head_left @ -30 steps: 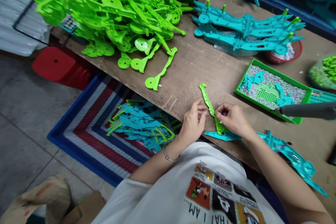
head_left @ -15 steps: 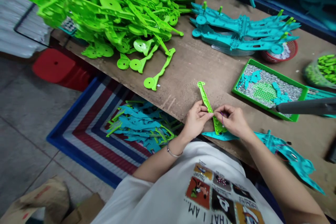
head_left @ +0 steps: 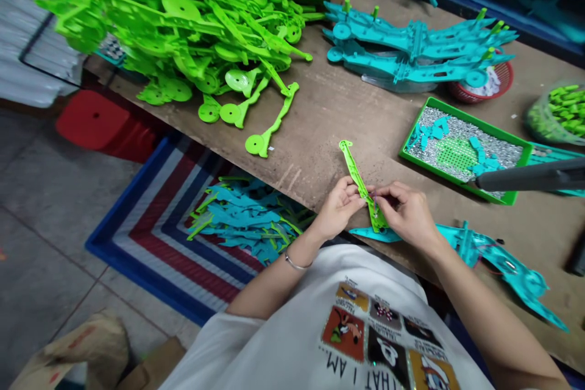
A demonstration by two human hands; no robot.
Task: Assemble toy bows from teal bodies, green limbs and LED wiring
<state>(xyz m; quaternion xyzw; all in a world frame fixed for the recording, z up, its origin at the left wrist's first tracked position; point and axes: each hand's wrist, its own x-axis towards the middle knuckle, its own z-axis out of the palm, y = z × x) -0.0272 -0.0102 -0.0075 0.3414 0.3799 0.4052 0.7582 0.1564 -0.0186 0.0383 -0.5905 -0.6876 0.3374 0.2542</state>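
My left hand is closed round the middle of a long lime-green plastic part, which slants away from my body over the table edge. At its near, wider end, my right hand pinches a thin purple wire against the part. Fingers partly hide where the wire runs. Beneath both hands and off to the right lies a long turquoise plastic part with dark and reddish wires and a small metal piece in it.
Lime-green parts are heaped at the back left of the table. Turquoise parts lie at the back, near a red basket. A green tray holds small screws. Below left, a blue-rimmed bin holds finished-looking turquoise-green pieces.
My right fingers have shifted slightly, and the purple wire now lies closer along the green part, where before it looped out beside my fingers. The view has moved a little.
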